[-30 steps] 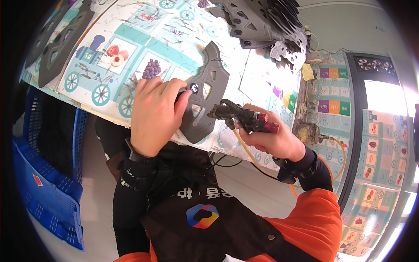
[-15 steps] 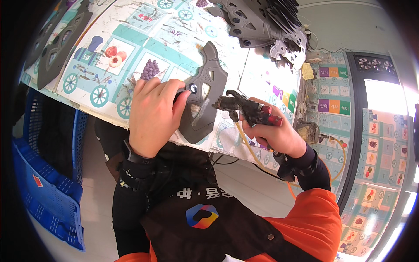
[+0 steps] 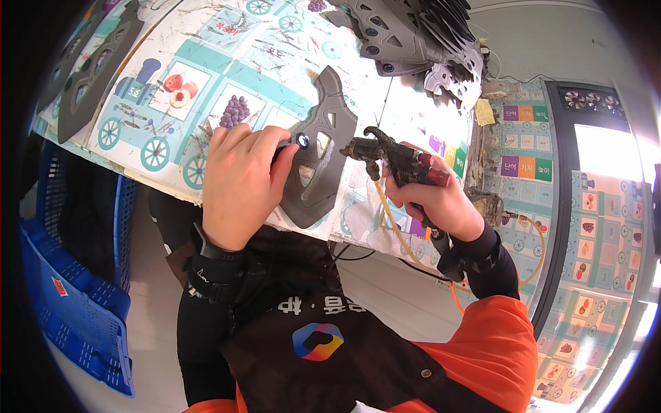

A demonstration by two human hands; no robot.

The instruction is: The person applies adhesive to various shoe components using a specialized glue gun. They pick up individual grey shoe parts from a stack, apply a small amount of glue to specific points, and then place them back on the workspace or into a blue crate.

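A curved dark-grey plastic panel (image 3: 318,184) with cut-out openings lies on the table near its front edge. My left hand (image 3: 242,180) pinches the panel's left edge between thumb and fingers, beside a round shiny stud; the fingers partly hide the gripped spot. To the right, my right hand (image 3: 441,199) is wrapped round the handle of a stained black spray gun (image 3: 389,157) with red knobs at its back. The gun's nozzle points left at the panel, a short way off it. A yellowish hose (image 3: 392,220) hangs from the gun.
More grey panels are heaped at the table's far right (image 3: 406,41), and others lie at the far left (image 3: 96,86). A printed, smudged cover (image 3: 206,62) is on the table. Blue plastic baskets (image 3: 82,303) stand below left. A yellow hose loops by the right wall.
The spray gun and my right hand have shifted slightly right and away from the panel, with the nozzle a little higher. The left hand and panel have barely moved.
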